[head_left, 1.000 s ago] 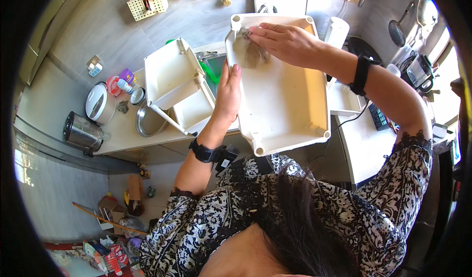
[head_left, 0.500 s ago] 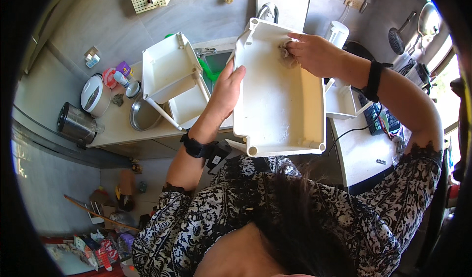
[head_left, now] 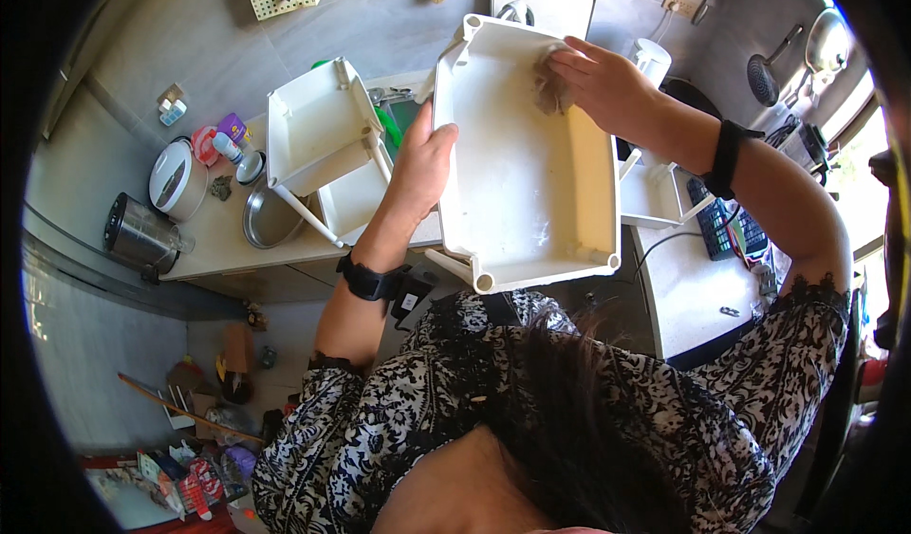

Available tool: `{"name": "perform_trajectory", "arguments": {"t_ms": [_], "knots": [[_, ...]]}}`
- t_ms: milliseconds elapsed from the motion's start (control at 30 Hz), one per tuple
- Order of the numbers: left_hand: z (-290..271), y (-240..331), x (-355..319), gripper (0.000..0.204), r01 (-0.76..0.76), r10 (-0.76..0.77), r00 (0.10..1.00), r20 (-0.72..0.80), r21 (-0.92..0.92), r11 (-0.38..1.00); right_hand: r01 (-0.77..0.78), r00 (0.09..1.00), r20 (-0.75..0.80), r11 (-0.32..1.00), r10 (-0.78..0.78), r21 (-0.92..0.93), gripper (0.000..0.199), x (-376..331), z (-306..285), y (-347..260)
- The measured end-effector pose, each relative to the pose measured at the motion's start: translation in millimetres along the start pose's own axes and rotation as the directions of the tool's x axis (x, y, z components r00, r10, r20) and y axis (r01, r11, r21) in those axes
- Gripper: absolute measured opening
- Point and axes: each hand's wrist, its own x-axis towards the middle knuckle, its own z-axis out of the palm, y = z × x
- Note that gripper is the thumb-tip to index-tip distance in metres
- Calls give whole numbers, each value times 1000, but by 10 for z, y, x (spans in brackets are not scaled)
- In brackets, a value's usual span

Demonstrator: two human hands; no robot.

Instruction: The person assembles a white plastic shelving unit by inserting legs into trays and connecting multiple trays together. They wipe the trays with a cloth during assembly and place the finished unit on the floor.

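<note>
A white plastic shelf tray (head_left: 512,174) with raised sides and round corner sockets is held up in front of me, tilted so its inside faces me. My left hand (head_left: 424,162) grips its left side, thumb over the rim. In my right hand (head_left: 603,79) is a crumpled greyish-brown cloth (head_left: 550,81), pressed against the inner surface near the far right corner. Pale smears mark the tray's lower inside. Left of it, a similar white shelf unit (head_left: 318,126) with legs stands on the counter.
The counter (head_left: 213,254) holds a round metal pan (head_left: 269,216), a white rice cooker (head_left: 180,181) and bottles. Behind the tray is a sink (head_left: 403,115) with something green. To the right are another white shelf piece (head_left: 653,197), a dark blue basket (head_left: 719,230) and a black cord.
The tray has shifted slightly left and up and tilted a little more. My right hand and the cloth have moved up with it along the far side.
</note>
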Motion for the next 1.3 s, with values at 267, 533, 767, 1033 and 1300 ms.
{"name": "perform_trajectory", "arguments": {"t_ms": [267, 533, 767, 1033, 1300], "knots": [[109, -80, -87, 46, -88, 89, 994, -58, 22, 996, -368, 919, 274, 365, 284, 855, 60, 210, -267, -359], [52, -96, -60, 42, -144, 153, 978, -139, 72, 987, 285, 927, -353, 371, 129, 884, 60, 4, -426, -492], [25, -137, -35, 42, -189, 217, 970, -113, 219, 957, 91, 921, -339, 739, 192, 667, 72, 133, -237, -436], [88, -241, 16, 37, -330, 358, 924, -136, 189, 925, -270, 808, -171, 612, 564, 744, 45, 364, -27, -517], [3, -344, 5, 36, -319, 317, 908, -275, 38, 947, -64, 962, 26, 130, 272, 989, 26, 37, -327, -1147]]}}
